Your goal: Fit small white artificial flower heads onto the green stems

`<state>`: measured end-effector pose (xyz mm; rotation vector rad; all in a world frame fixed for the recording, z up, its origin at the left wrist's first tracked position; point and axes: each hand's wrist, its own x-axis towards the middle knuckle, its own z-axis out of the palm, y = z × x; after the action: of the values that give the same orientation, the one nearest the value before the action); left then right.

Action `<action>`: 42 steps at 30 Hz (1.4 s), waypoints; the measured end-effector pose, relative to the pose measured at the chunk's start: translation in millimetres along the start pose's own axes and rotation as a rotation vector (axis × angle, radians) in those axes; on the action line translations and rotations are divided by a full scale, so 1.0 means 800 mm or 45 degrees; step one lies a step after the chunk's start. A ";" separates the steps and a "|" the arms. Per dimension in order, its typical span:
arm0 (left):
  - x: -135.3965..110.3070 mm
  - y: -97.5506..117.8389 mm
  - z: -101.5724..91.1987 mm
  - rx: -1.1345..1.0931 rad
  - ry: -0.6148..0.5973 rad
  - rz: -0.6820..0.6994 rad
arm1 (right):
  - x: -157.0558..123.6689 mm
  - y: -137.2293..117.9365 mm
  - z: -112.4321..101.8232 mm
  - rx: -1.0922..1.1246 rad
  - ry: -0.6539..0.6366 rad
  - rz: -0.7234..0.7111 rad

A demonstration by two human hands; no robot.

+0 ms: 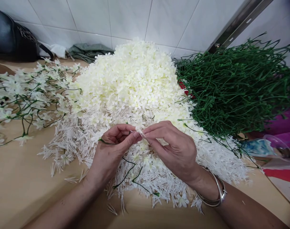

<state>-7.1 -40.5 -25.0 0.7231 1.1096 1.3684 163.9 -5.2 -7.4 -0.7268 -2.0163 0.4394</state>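
Close together in front of the flower pile are my two hands. My left hand [118, 138] is closed in a pinch on a green plastic stem [106, 142], whose end pokes out past the knuckles. The fingertips of my right hand [171, 144] pinch a small bunch of thin white stamens [141, 133] right at the left fingertips. Whether the stem tip and the stamens touch is hidden by the fingers. Behind them rises a heap of white artificial flower petals [140, 76]. Loose white stamens [159, 176] lie beneath both hands, with a few green stems [128, 173] among them.
A large bundle of green plastic stems [230, 86] stands at the right. Stems with white flowers attached [28, 95] lie at the left. A black bag [11, 38] and a dark green cloth [90, 51] rest by the tiled wall. Purple plastic [283, 121] is at the right edge.
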 end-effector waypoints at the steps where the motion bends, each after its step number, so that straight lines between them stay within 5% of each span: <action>1: 0.000 0.000 0.000 0.008 0.010 0.011 | 0.000 0.000 -0.001 -0.040 -0.009 -0.033; 6: 0.003 -0.001 -0.005 -0.003 0.108 0.087 | 0.000 0.004 -0.007 -0.276 -0.088 -0.213; 10: 0.002 0.003 -0.009 0.047 0.110 0.132 | 0.003 0.007 -0.008 -0.420 0.062 -0.082; 18: -0.009 0.013 0.004 0.293 0.035 0.183 | -0.001 -0.006 0.004 -0.091 -0.021 -0.047; 33: -0.005 0.009 0.009 0.142 0.060 0.112 | -0.005 -0.007 0.013 0.057 0.060 0.233; 38: -0.007 0.012 0.011 0.140 0.033 0.106 | -0.004 -0.008 0.013 0.307 0.045 0.396; 42: -0.009 0.006 0.012 0.060 0.026 0.121 | -0.002 -0.007 0.012 0.224 0.095 0.209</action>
<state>1.1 -45.0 -15.8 0.8061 1.1389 1.4367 154.6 -11.1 -10.1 -0.7897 -1.8291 0.6665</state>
